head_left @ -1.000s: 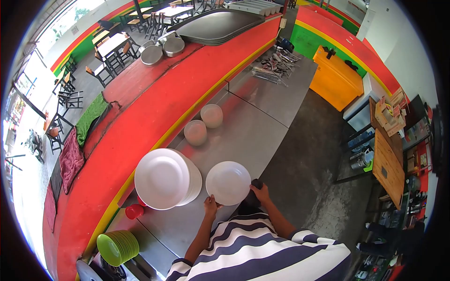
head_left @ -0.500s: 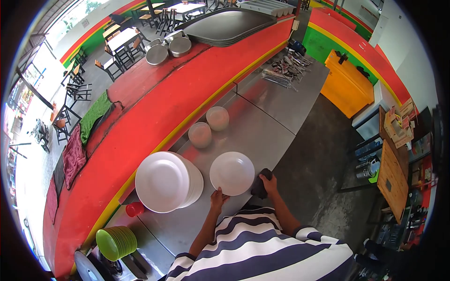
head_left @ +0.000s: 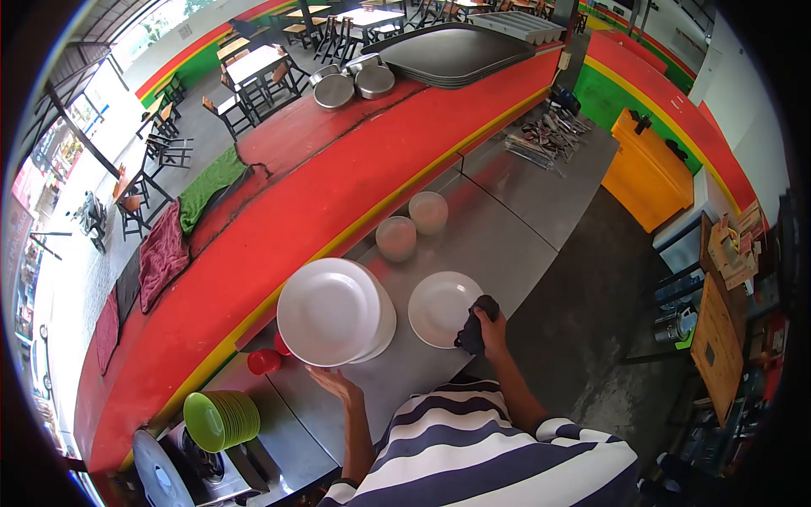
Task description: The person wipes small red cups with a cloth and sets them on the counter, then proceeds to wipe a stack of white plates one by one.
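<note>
A black cloth [head_left: 475,325] is bunched in my right hand [head_left: 492,332], which is closed around it. The cloth overlaps the right side of a single white plate [head_left: 439,306] lying on the metal counter. Just left of that plate rises a tall stack of white plates [head_left: 331,311]. My left hand [head_left: 338,385] is open, fingers stretched out by the near edge of the stack, holding nothing. Close to its fingertips are red cups [head_left: 263,362], partly behind the stack.
Green bowls [head_left: 221,420] are stacked at lower left. Two stacks of clear bowls [head_left: 396,238] stand behind the plates. Cutlery [head_left: 553,139] lies at the far end. A red ledge [head_left: 338,182] borders the counter, carrying black trays [head_left: 460,52], metal tins [head_left: 334,90] and cloths [head_left: 211,186].
My left hand has left the single plate's rim and moved left to the stack, fingers now open. My right hand has brought the cloth onto the plate. The whole view has shifted.
</note>
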A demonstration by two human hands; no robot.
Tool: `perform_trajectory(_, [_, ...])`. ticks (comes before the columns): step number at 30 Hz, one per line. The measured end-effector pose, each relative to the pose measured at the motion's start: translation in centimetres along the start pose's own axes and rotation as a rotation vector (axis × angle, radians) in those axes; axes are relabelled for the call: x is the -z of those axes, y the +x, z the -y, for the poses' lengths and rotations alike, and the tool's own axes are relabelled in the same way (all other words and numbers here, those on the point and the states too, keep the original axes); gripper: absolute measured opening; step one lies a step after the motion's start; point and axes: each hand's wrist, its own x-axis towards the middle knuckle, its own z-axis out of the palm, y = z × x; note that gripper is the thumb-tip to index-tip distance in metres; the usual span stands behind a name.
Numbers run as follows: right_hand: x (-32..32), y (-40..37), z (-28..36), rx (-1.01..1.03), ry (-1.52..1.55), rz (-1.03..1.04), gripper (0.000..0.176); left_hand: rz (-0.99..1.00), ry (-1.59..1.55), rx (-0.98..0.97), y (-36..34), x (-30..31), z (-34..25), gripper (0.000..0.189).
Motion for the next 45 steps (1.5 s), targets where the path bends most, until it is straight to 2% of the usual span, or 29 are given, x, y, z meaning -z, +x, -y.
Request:
perform_trajectory(2, [-2.0,-2.1,1.3,-0.058,0.018,0.081,0.040,0.196,-0.059,-0.154,0.3,-0.9,-4.3,0.078])
perform_trajectory(5, [-4.2,-4.1,0.6,-0.086,0.035,0.189,0.042,0.255,-0.269,0.072,1.5,-1.4,-7.5,0.078])
perform_trajectory(7, [-5.5,-6.3,1.2,-0.114,0.028,0.247,0.042,0.348,-0.303,0.057,2.6,-0.9,-8.0,0.081])
perform_trajectory(8, [-5.9,-7.2,1.2,-0.065,0.016,0.290,0.043,0.400,-0.317,0.053,3.0,-0.7,-8.2,0.082])
perform_trajectory(11, [-6.1,-10.7,2.2,-0.065,-0.001,0.342,0.044,0.401,-0.180,-0.036,2.6,-1.3,-9.3,0.066])
perform_trajectory(14, [-5.1,-12.7,1.6,-0.104,-0.037,0.288,0.042,0.426,-0.051,-0.203,3.4,-1.2,-7.3,0.064])
perform_trajectory(17, [-3.7,-14.3,0.8,-0.170,-0.023,0.187,0.040,0.447,-0.139,-0.099,4.2,-0.8,-7.5,0.065])
perform_trajectory(21, [-1.6,-16.1,-0.9,-0.229,0.037,0.030,0.038,0.513,-0.135,-0.085,4.2,0.1,-8.6,0.062])
perform_trajectory(24, [-0.7,-17.4,-1.9,-0.267,0.141,-0.118,0.034,0.530,-0.100,-0.093,4.2,0.9,-10.0,0.064])
perform_trajectory(27, [0.4,-18.2,-3.6,-0.334,0.462,-0.118,0.028,0.547,-0.047,-0.124,4.6,1.7,-12.2,0.062])
perform_trajectory(30, [1.5,-18.0,-5.7,-0.370,0.803,-0.034,0.028,0.558,-0.009,-0.196,5.6,3.0,-13.6,0.057])
perform_trajectory(33, [2.0,-16.9,-5.7,-0.343,0.898,0.106,0.028,0.496,0.006,-0.266,6.7,4.1,-15.1,0.057])
perform_trajectory(36, [1.7,-15.8,-3.3,-0.245,0.799,0.026,0.024,0.405,0.053,-0.326,7.5,5.0,-16.5,0.065])
perform_trajectory(38, [1.3,-15.8,-0.3,-0.081,0.659,-0.042,0.025,0.371,0.023,-0.379,7.5,5.5,-17.6,0.067])
perform_trajectory(41, [-1.6,-17.8,8.8,0.136,0.615,-0.045,0.028,0.440,0.001,-0.426,7.3,6.4,-18.9,0.067])
perform_trajectory(42, [-2.6,-18.2,10.9,0.259,0.547,-0.071,0.028,0.469,-0.035,-0.441,6.5,6.3,-19.4,0.061])
perform_trajectory(44, [-4.5,-18.8,13.3,0.497,0.398,-0.123,0.029,0.663,-0.026,-0.442,4.9,6.1,-19.8,0.058])
perform_trajectory(45, [-5.5,-18.9,13.5,0.590,0.275,-0.083,0.031,0.761,-0.022,-0.438,3.8,5.8,-19.9,0.056])
